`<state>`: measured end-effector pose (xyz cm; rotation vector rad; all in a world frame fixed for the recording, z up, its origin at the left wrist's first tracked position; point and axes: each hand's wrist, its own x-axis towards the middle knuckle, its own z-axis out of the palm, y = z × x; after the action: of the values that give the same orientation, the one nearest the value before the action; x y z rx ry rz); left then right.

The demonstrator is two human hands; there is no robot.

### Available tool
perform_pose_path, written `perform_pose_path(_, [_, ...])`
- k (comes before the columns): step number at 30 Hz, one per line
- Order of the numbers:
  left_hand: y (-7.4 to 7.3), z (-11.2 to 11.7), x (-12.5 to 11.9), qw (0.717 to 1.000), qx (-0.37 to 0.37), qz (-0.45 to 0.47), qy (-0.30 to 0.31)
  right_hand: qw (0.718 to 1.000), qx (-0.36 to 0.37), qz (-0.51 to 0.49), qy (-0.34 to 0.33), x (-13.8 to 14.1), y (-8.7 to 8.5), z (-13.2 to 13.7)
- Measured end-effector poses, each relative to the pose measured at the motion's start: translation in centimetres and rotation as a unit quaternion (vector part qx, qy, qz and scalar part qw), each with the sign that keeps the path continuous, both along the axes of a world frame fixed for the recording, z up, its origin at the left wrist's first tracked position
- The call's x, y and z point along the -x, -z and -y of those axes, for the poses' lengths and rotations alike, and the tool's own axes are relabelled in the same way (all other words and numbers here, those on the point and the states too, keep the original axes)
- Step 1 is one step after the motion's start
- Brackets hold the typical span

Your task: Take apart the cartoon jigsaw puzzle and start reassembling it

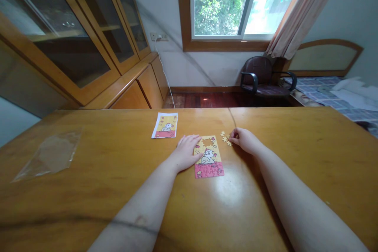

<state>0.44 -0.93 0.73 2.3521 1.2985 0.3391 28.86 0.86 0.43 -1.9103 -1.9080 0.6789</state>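
Observation:
A jigsaw puzzle (211, 170) with a white cartoon animal on yellow and pink lies on the table, with a gap near its top where the table shows through. My left hand (186, 151) rests flat on its left edge, fingers stretched out. Just right of the puzzle is a small cluster of loose yellow puzzle pieces (225, 139). At the right side of that cluster, my right hand (242, 139) has its fingertips pinched together on a puzzle piece, which they mostly cover.
A printed picture card (165, 125) with the same design lies behind my left hand. A clear plastic bag (50, 153) is at the left on the wooden table (118, 189). Beyond the table stand a glass-door cabinet (115, 67), an office chair (260, 73) and a bed (325, 90).

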Motion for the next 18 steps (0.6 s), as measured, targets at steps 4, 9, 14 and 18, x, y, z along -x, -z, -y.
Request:
perform_pose_path(4, [-0.1, 0.0, 0.0, 1.0, 0.004, 0.007, 0.0, 0.998, 0.003, -0.055, 0.012, -0.1, -0.3, 0.5])
perform_pose_path(9, [-0.5, -0.1, -0.2, 0.998, -0.019, 0.054, -0.025, 0.995, -0.025, -0.093, 0.016, 2.3, -2.3, 1.6])
perform_pose_path(14, [-0.8, -0.2, -0.3, 0.989, -0.047, 0.134, -0.038, 0.988, -0.047, -0.122, -0.083, 7.2, -2.7, 2.3])
perform_pose_path(18, [-0.8, -0.2, -0.3, 0.99, -0.036, 0.136, -0.031, 0.984, -0.053, -0.146, -0.09, 9.3, -1.1, 2.5])
